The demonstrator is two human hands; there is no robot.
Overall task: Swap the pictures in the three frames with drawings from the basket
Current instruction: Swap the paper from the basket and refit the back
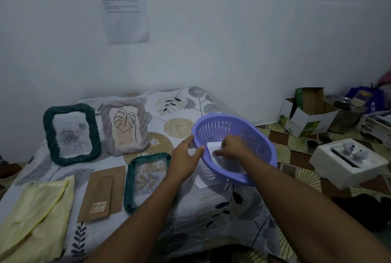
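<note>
A purple slotted basket [249, 129] is tilted up at the table's right edge. My left hand [186, 157] grips its near-left rim. My right hand [230, 147] reaches inside, fingers pinched on white drawing paper [213, 146]. More white paper [201, 183] pokes out beneath the basket. A dark green frame [70, 133] and a grey frame with a leaf drawing [124, 126] lean at the back left. A third teal frame [146, 180] lies flat without its backing. A brown frame backing [101, 194] lies beside it.
A pale yellow cloth [36, 214] lies at the near left of the leaf-patterned tablecloth [211, 216]. On the floor to the right stand a white box [347, 163] and open cardboard boxes [306, 114]. The wall behind carries a printed sheet [124, 9].
</note>
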